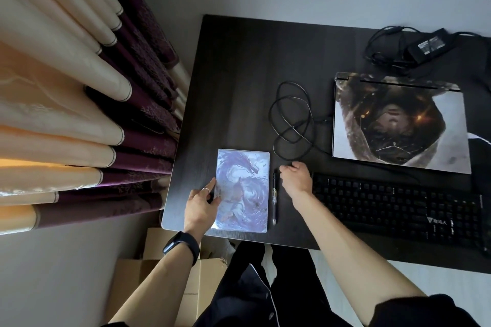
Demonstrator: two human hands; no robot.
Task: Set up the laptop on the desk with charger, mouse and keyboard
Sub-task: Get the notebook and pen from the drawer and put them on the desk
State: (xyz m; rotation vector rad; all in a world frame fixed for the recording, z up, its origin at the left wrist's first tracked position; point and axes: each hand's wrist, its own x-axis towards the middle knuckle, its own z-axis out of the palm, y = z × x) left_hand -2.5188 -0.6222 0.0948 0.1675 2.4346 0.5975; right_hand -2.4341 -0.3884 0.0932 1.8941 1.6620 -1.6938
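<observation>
So you're standing at the near left corner of a dark wood desk [239, 66], looking down at it. Your left hand [202, 204] is lying mostly flat with fingers spread on the left edge of a pad printed with a purple-and-white dragon [243, 191], which sits flush near the front edge; there's a ring on one finger and a black band [182, 247] on that wrist. Your right hand [296, 179] is curled at the near end of a thin black cable [292, 119], fingertips bent down onto it, but I can't really tell if you've actually pinched it or are just touching it. That cable loops in a messy figure-eight across the middle of the desk and runs over to the left side of the laptop [398, 122], which is closed, lid covered in a dark hooded-figure skin, sitting toward the right. Behind the laptop at the far right corner is the charger brick [427, 46] with its own cord bundled up next to it. The black keyboard [398, 207] is right in front of the laptop, its left end just beside your right wrist. A black pen [274, 198] lies between the dragon pad and your right hand, running parallel to the pad's right edge. Off the left side of the desk are cream and purple curtains [79, 114], and cardboard boxes [159, 273] sit on the floor below.
</observation>
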